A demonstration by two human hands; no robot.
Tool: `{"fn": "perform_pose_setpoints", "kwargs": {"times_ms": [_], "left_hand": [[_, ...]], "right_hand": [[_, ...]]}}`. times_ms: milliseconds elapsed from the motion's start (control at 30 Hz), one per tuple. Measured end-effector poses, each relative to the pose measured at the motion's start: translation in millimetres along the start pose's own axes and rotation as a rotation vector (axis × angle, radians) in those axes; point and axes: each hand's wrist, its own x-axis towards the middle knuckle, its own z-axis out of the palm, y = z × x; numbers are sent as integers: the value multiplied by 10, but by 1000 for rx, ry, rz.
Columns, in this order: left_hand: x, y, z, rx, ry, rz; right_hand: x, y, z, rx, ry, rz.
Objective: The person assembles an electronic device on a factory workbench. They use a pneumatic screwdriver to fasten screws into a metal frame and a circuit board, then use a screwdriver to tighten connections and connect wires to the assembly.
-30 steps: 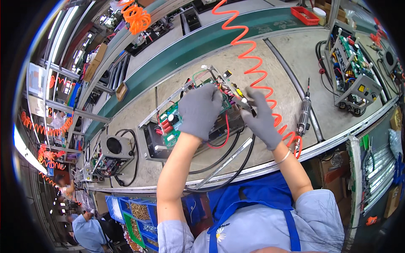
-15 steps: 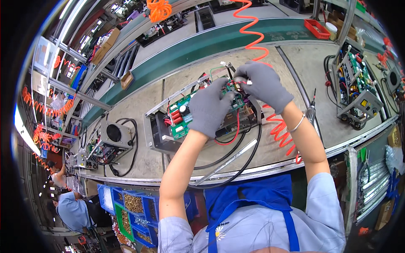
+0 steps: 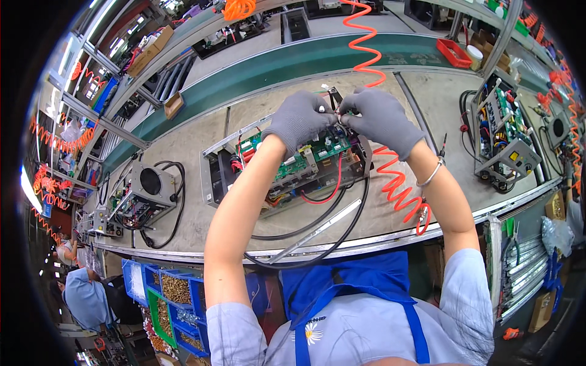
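Observation:
My two hands wear grey knit gloves and meet over the far right end of an open metal chassis [image 3: 210, 183] on the bench. A green circuit board [image 3: 293, 165] with several components lies in it. My left hand [image 3: 300, 121] is closed, its fingertips pinched beside a small white piece [image 3: 321, 109]; what they grip is mostly hidden. My right hand [image 3: 383, 121] is closed too, thumb and finger pinching thin wires [image 3: 340, 118] close to the left fingertips. A red wire [image 3: 339, 174] loops down the chassis's near side.
A metal strip [image 3: 323, 229] and black cables lie in front of the chassis. A coiled orange hose [image 3: 390, 183] hangs at the right, near a screwdriver [image 3: 443, 146]. Other units [image 3: 149, 189] [image 3: 506, 131] stand at both sides. Blue bins [image 3: 177, 290] of small parts sit below left.
My left hand has moved up and right from above the board to meet the right fingertips. The white connector seen at my right hand is now hidden or turned. The view has shifted slightly.

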Motion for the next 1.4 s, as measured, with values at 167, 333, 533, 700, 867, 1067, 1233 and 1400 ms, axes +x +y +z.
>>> {"fn": "perform_pose_setpoints", "kwargs": {"times_ms": [167,333,533,700,867,1067,1233,1400], "left_hand": [[-71,180,1,345,59,19],[26,477,116,662,74,-22],[231,390,104,633,121,-57],[362,-43,-196,-334,200,-105],[142,-146,-371,-798,160,-223],[-701,40,-368,-752,535,41],[-1889,-118,214,-364,823,194],[-2728,-817,1396,135,405,-50]], "right_hand": [[100,-48,-8,-156,-27,-22],[75,-63,-8,-281,54,-87],[-27,-201,-16,-368,22,-96],[-168,-148,-67,-171,8,-207],[-60,-94,-48,-45,55,-55],[-85,-72,-111,32,6,-4],[-46,31,-66,127,-71,57],[-514,-104,123,344,399,41]]}}
